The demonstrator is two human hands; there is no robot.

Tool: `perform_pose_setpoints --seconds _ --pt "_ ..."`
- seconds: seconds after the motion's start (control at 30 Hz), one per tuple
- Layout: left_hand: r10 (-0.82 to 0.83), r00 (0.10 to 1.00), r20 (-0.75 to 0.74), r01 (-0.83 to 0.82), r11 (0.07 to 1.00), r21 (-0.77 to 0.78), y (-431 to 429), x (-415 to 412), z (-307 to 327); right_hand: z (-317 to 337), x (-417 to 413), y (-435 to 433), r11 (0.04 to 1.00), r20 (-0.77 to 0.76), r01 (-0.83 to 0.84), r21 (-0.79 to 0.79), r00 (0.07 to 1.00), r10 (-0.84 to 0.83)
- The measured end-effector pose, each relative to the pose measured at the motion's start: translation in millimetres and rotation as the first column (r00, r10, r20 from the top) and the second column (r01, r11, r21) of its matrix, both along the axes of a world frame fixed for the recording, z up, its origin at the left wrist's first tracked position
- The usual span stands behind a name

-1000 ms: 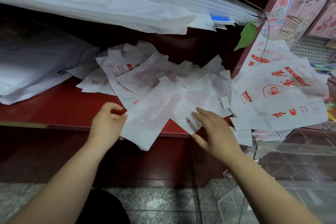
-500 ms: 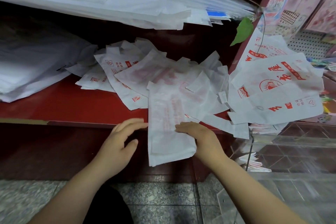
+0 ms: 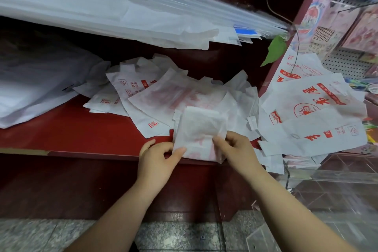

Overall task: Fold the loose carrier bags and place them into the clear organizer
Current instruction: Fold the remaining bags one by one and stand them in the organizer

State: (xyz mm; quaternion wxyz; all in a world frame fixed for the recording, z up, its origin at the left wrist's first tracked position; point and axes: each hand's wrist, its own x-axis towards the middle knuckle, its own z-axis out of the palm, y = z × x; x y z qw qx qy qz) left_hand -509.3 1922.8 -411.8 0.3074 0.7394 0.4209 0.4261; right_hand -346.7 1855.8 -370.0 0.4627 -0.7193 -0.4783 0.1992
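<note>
In the head view, a person is standing at a red surface point(image 3: 61, 129) and is holding one folded bag point(image 3: 199, 127) at the near edge of it, about in the middle. The left hand point(image 3: 157, 155) is pinching the near left corner of the bag between thumb and fingers, so its grip is grasping the bag. The right hand point(image 3: 235, 149) is pinching the near right side in the same way, and its grip is grasping the bag too. The bag is looking thin, white and a bit see-through, with faint red print showing through it. It is lying partly on the pile of loose bags point(image 3: 163, 98), which is spreading out just behind it toward the far side. More bags with big red print point(image 3: 317, 120) are hanging over the edge on the right. The clear organizer point(image 3: 327, 178) is sitting near and to the right, below those bags, and the folded bag is not in it yet. A big stack of white bags point(image 3: 102, 12) is showing up above, on the far side. I am thinking the folded bag is very light and floppy. It is likely going to bend and slide easily, and the fold may spring open if nothing is pressing on it. So the best place for holding it is probably the two near corners or the folded edge, with the layers squeezed flat together. It is not likely to break, but it could crumple or slip on the other smooth bags.
</note>
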Motion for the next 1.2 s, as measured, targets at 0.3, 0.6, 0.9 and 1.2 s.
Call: perform_pose_setpoints --seconds 0.3,0.6,0.9,1.2 --pt "0.206 0.978 0.031 -0.205 0.977 -0.055 -6 15 9 8 1 47 0.936 0.258 0.142 -0.323 0.964 -0.058" --pt "0.198 0.939 -0.281 -0.078 0.919 0.386 5 13 -12 5 -1 57 0.88 0.364 0.225 -0.418 0.929 -0.065" --pt "0.221 0.858 -0.463 -0.024 0.918 0.396 4 17 -13 -7 -13 49 0.998 0.719 0.04 0.05 0.692 -0.064" --pt "0.208 0.809 -0.549 0.017 0.926 0.377 5 15 -14 -11 -5 50 0.866 0.613 -0.182 -0.465 0.64 0.463"
